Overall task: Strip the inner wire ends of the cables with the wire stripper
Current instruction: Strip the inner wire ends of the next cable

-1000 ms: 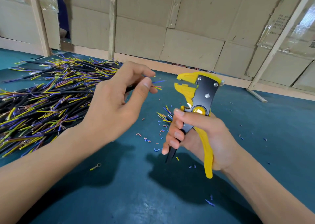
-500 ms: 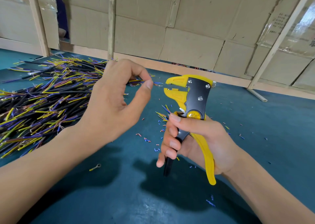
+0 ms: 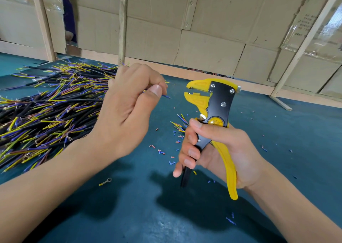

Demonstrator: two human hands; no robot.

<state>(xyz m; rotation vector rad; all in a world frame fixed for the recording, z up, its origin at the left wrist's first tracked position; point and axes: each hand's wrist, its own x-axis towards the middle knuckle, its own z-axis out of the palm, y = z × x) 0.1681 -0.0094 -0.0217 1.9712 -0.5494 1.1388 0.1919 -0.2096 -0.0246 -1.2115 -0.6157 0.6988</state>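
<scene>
Our left hand pinches what looks like 1 blue wire; our right hand grips the wire stripper.

Left hand: raised left of the wire stripper, back toward the camera, fingers curled, thumb pressed against the forefinger, pinching a thin blue wire end that pointed at the stripper's head. Left forearm ran bare from the lower left.

Right hand: wrapped round the stripper's handles, below its head, thumb laid across the top, four fingers curled over the black handle. Right forearm entered from the lower right.
</scene>
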